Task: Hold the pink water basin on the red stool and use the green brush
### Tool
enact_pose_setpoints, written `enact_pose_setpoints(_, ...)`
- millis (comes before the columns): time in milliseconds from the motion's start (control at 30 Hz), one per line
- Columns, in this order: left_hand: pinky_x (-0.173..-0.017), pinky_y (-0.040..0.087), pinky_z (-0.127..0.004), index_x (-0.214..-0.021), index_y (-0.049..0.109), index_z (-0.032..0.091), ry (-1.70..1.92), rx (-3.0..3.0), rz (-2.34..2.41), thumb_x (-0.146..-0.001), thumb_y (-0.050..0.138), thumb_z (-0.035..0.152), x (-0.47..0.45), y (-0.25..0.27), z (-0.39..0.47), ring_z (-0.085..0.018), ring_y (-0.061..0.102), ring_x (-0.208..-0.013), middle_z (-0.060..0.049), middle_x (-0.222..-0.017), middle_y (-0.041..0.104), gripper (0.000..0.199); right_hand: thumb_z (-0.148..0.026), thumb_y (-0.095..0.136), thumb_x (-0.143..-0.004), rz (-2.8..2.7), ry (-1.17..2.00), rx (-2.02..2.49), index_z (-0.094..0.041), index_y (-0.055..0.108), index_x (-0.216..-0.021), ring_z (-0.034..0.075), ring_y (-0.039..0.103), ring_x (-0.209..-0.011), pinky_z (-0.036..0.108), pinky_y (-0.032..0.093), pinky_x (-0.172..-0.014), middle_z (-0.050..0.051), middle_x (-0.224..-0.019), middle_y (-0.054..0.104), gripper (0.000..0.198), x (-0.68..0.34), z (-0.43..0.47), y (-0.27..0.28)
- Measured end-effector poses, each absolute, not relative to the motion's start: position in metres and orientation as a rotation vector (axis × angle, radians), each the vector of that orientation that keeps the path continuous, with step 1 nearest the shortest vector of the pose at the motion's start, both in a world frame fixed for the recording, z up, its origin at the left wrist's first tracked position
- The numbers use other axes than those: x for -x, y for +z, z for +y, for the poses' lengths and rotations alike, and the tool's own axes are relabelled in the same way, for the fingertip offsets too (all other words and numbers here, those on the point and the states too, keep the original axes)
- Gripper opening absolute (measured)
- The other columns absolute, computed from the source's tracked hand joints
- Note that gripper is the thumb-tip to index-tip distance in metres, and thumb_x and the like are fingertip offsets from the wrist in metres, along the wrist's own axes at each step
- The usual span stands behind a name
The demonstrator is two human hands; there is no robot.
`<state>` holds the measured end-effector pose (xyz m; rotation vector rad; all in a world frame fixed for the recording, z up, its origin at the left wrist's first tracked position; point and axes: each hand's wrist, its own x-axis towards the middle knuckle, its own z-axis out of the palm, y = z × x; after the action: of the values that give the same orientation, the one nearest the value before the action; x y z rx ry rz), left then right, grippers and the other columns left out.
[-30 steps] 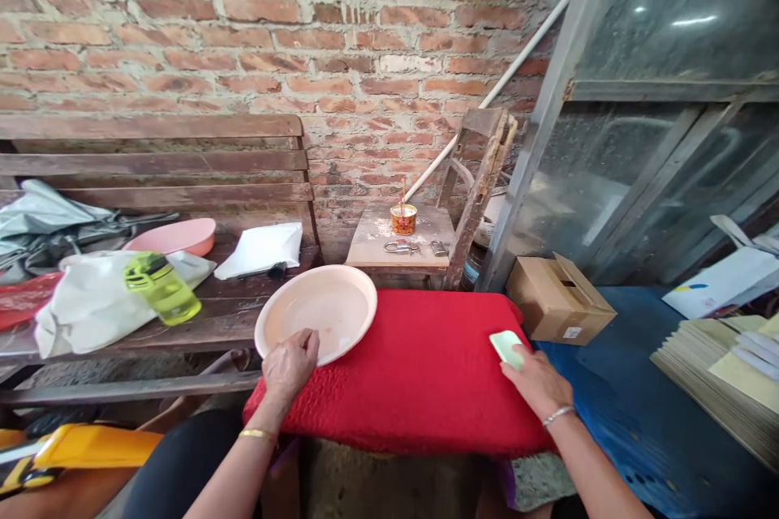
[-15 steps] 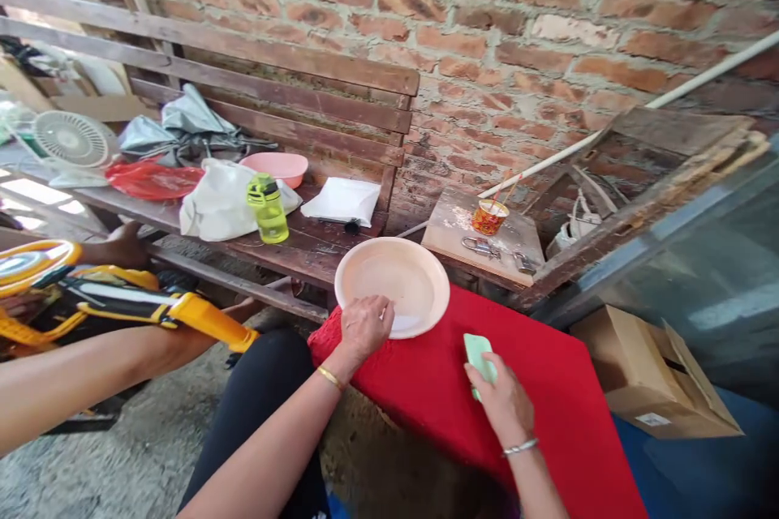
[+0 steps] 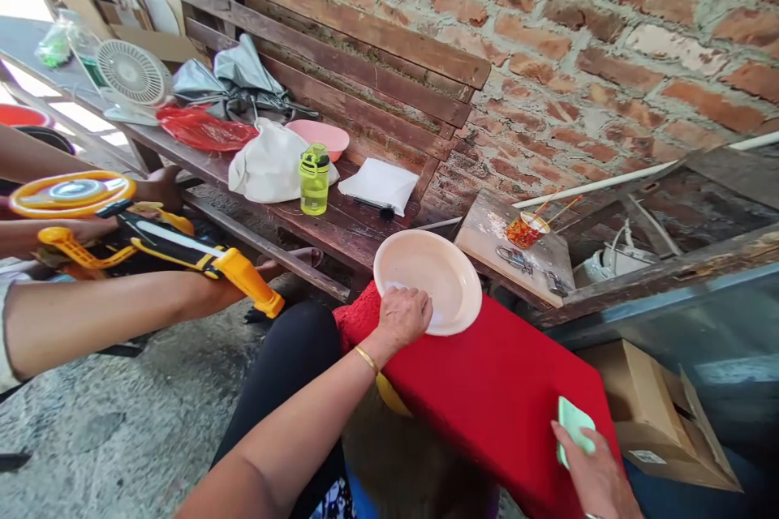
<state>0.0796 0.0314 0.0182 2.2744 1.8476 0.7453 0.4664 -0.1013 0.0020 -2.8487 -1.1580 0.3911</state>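
A pale pink plastic basin stands at the far left end of a red-covered table. My left hand, with a gold bangle at the wrist, has its fingers curled over the basin's near rim. Something whitish shows beside those fingers, too unclear to name. Over the right end of the table, my right hand grips a mint-green, flat object with rounded corners; its exact kind does not show. The thumb is on its left side, the fingers on its right.
A wooden bench holds a green water bottle, a white bag and a fan. A patterned cup stands on a board. A cardboard box lies right. Another person holds a yellow toy at left.
The view has swung left, so the bench and basin appear farther right. My right hand has moved rightward along the table with the green object, away from the basin. My left hand stays at the rim.
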Motion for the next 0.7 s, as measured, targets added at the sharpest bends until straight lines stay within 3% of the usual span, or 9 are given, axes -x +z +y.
enact_pose_setpoints(67, -0.078, 0.039, -0.038, -0.087, 0.073, 0.018, 0.745, -2.269, 1.835, -0.101, 0.045, 0.030, -0.080, 0.019, 0.031, -0.024, 0.069, -0.085, -0.011, -0.088, 0.075, 0.033, -0.085, 0.032, -0.080, -1.175, 0.369, 2.830, -0.025, 0.055, -0.140, 0.041, 0.069, -0.102, 0.055, 0.052, -0.089, 0.026, -0.122, 0.068, 0.088, -0.454, -0.105, 0.004)
enact_pose_setpoints(167, -0.078, 0.039, -0.038, -0.089, 0.073, 0.018, 0.745, -2.271, 1.818, -0.101, 0.044, 0.030, -0.079, 0.020, 0.031, -0.024, 0.070, -0.085, -0.011, -0.089, 0.075, 0.033, -0.081, 0.033, -0.084, -1.377, 0.438, 2.730, -0.028, 0.057, -0.134, 0.035, 0.071, -0.099, 0.048, 0.055, -0.083, 0.018, -0.124, 0.069, 0.077, -0.385, -0.093, 0.004)
enact_pose_setpoints(333, -0.080, 0.040, -0.039, -0.089, 0.072, 0.018, 0.782, -2.282, 1.810, -0.101, 0.045, 0.031, -0.078, 0.016, 0.032, -0.024, 0.069, -0.085, -0.011, -0.089, 0.074, 0.033, -0.065, 0.040, -0.093, -1.933, 0.333, 2.484, -0.029, 0.056, -0.130, 0.027, 0.070, -0.102, 0.035, 0.053, -0.074, 0.009, -0.122, 0.070, 0.054, -0.274, -0.066, 0.000)
enact_pose_setpoints(567, -0.082, 0.041, -0.039, -0.092, 0.073, 0.017, 0.720, -2.247, 1.760, -0.101, 0.044, 0.031, -0.080, 0.020, 0.031, -0.024, 0.069, -0.086, -0.012, -0.090, 0.074, 0.034, -0.070, 0.031, -0.095, -1.775, 0.404, 2.766, -0.027, 0.050, -0.135, 0.031, 0.071, -0.099, 0.039, 0.053, -0.072, 0.012, -0.127, 0.069, 0.062, -0.323, -0.083, 0.009)
enact_pose_setpoints(700, -0.083, 0.042, -0.038, -0.093, 0.073, 0.018, 0.684, -2.209, 1.739, -0.104, 0.042, 0.033, -0.077, 0.028, 0.031, -0.023, 0.070, -0.088, -0.011, -0.093, 0.075, 0.036, -0.070, 0.035, -0.094, -1.772, 0.393, 2.707, -0.030, 0.052, -0.132, 0.030, 0.071, -0.099, 0.038, 0.053, -0.071, 0.009, -0.125, 0.070, 0.057, -0.310, -0.095, 0.016)
